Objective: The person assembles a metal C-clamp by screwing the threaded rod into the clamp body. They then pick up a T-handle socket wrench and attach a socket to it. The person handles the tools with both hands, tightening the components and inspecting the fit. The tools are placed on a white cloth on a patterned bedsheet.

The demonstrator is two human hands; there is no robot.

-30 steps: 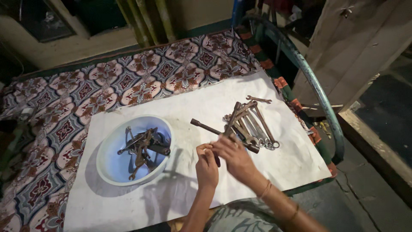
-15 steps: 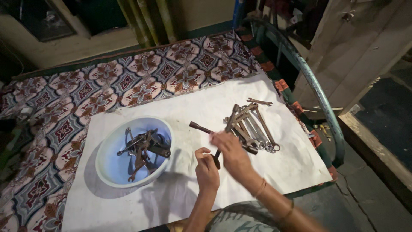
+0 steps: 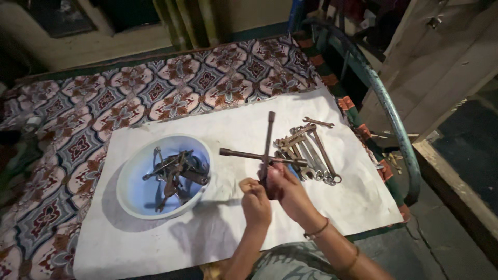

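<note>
- Right hand [image 3: 287, 187]: closed around the lower arm of a rusty cross-shaped wheel wrench [image 3: 264, 154], holding it raised clear of the sheet.
- Left hand [image 3: 256, 201]: fingers curled narrow at the very end of the same arm, touching the right hand; whether it grips the tool or only steadies it cannot be told.
- Change noted: half a second ago the wrench lay low and slanted over the sheet; it is now lifted, one bar pointing away from the person, the cross bar level. Judgement: the tool has been taken up from the pile.
- Just right of the wrench: a fanned row of spanners [image 3: 307, 151] lying flat, unmoved.
- Left of the hands: a pale blue bowl [image 3: 129, 173] holding a tangle of rusty tools [image 3: 176, 172].
- All rests on a white sheet [image 3: 228, 228] over a patterned bed cover [image 3: 78, 119].
</note>
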